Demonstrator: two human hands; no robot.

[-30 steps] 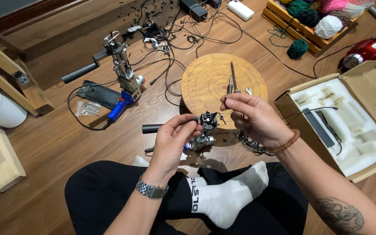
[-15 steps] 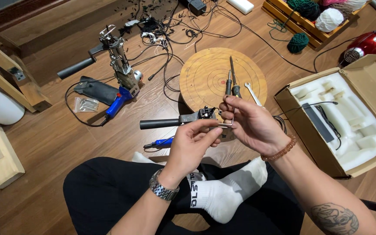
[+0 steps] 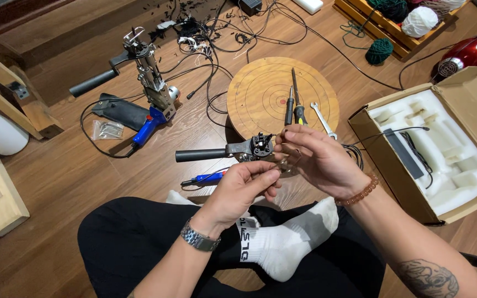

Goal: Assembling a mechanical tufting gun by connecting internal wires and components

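Observation:
I sit cross-legged on a wooden floor. My right hand (image 3: 327,163) grips the geared metal head of a black-handled tool (image 3: 216,153), whose handle sticks out level to the left. Just below the head, my left hand (image 3: 244,190), with a metal watch on its wrist, pinches a small part that I cannot make out. Both hands hover above my white-socked foot (image 3: 288,243). A blue-handled screwdriver (image 3: 208,178) lies on the floor under the tool.
Ahead, a round wooden board (image 3: 266,91) carries two screwdrivers and a wrench (image 3: 323,118). A similar tool with a blue grip (image 3: 151,88) stands at the left by a black pouch (image 3: 123,113). An open cardboard box (image 3: 385,157) with white foam is on the right. Tangled cables are beyond.
The tool has turned in my hands, so its black handle now points out to the left. The blue screwdriver beneath has come into sight.

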